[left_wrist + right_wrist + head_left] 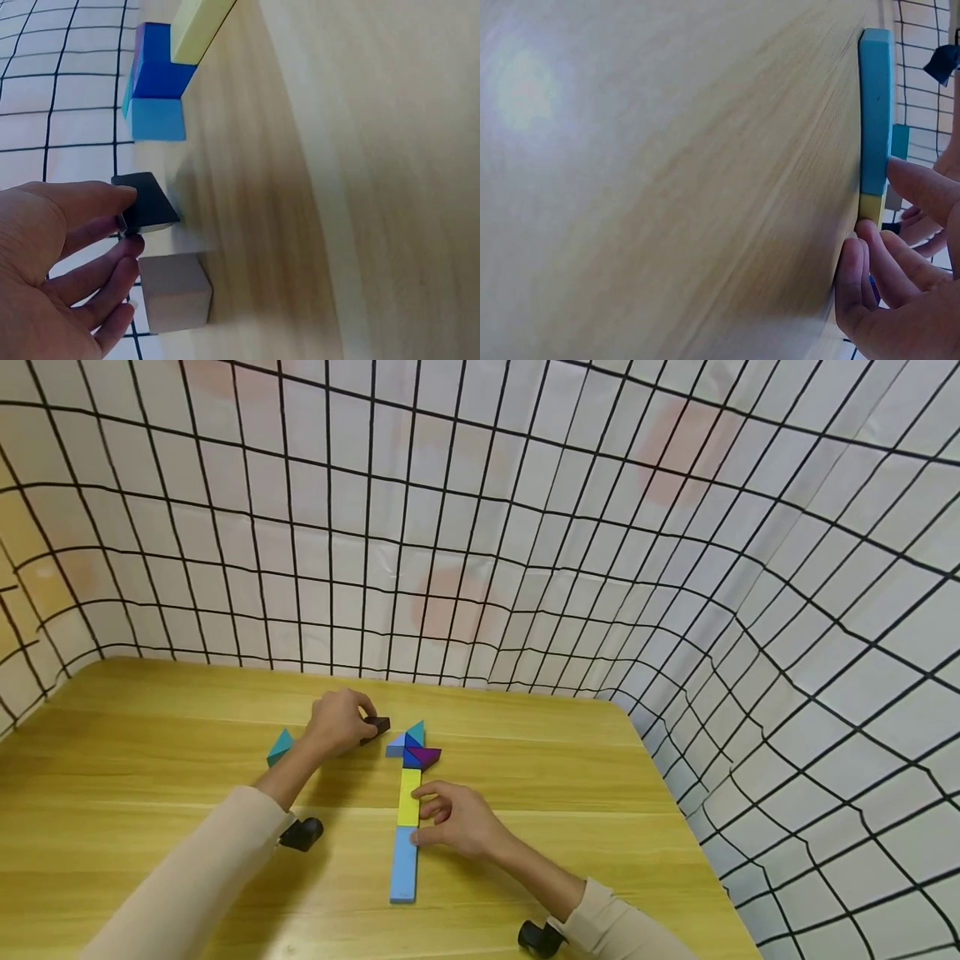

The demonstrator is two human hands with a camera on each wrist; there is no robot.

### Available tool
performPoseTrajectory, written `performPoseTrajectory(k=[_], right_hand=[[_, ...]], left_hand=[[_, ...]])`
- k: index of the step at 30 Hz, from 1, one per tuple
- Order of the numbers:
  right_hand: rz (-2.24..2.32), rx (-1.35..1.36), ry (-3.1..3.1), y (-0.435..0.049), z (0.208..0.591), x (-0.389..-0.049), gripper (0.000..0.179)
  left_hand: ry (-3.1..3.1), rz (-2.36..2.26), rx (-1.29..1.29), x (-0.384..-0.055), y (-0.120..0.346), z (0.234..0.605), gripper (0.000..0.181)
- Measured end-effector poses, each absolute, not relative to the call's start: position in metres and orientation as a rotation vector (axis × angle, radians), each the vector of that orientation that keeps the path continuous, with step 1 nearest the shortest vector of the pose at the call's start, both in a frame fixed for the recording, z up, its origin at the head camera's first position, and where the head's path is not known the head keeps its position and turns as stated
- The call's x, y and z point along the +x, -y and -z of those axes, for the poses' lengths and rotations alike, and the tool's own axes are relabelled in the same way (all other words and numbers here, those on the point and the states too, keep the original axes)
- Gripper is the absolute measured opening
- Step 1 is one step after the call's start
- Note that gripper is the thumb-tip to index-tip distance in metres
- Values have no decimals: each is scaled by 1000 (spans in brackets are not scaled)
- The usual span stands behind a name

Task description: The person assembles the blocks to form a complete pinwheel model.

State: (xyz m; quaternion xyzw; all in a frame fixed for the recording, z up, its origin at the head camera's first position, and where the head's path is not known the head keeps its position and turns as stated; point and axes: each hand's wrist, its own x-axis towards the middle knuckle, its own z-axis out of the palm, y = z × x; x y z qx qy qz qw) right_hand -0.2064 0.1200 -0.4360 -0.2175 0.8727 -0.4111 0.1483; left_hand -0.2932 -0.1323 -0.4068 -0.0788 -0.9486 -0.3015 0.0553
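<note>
Between thumb and fingers my left hand pinches a black block, held left of the cluster at the top of a row of blocks. That cluster has a dark blue piece, a light blue triangular block, a teal triangular block and a purple block. Below it run a yellow block and a long light blue block, end to end. Alongside them, my right hand touches the light blue block with its thumb, its other fingers bent loosely at the yellow block's edge.
A teal triangular block lies left of my left forearm. The left wrist view shows a grey-brown block close to the left hand's fingers. Black wire mesh over white sheeting borders the wooden table behind and at the right.
</note>
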Motion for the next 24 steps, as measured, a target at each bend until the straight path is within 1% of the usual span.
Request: performPoseTrajectory(k=[13,18,24], right_hand=[[1183,-623,-2520,-120,437,-207,54],[1184,-616,-2517,-119,436,-206,54],[1185,-628,-2517,-119,436,-206,54]], left_hand=[[2881,914,-232,-294,129,415,17],[2866,960,-247,-293,131,413,21],[2893,1049,-261,-293,133,408,18]])
